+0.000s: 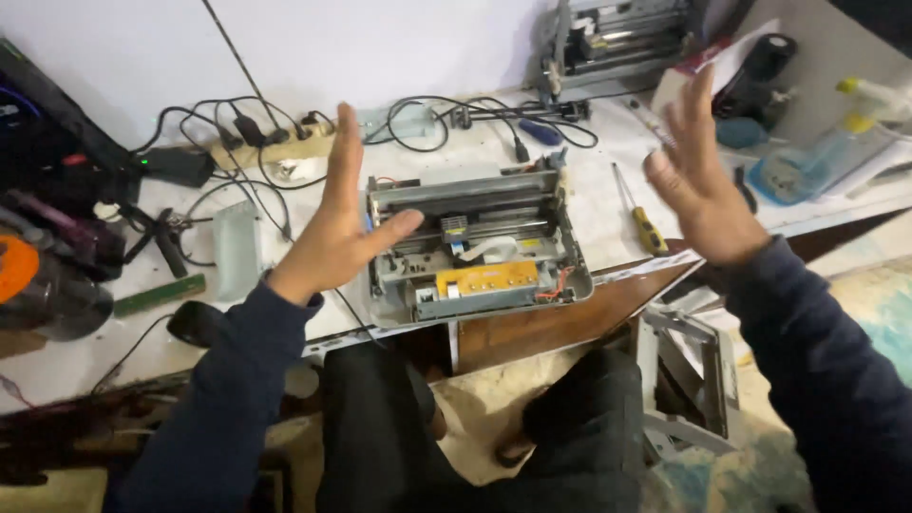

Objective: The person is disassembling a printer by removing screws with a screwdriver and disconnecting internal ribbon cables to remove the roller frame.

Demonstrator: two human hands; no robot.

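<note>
Both raised, spread, holding nothing: left hand (332,233) beside, right hand (698,185) well apart from the opened grey printer chassis with orange circuit strip (475,249), mid-frame on white worktop (608,214). Probably heavy, rigid, delicate inside; best gripped by outer side walls.

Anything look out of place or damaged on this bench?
The printer sits with its outer cover off, mechanism and orange circuit board exposed. Both hands, left hand and right hand, are open and hold nothing.
</note>
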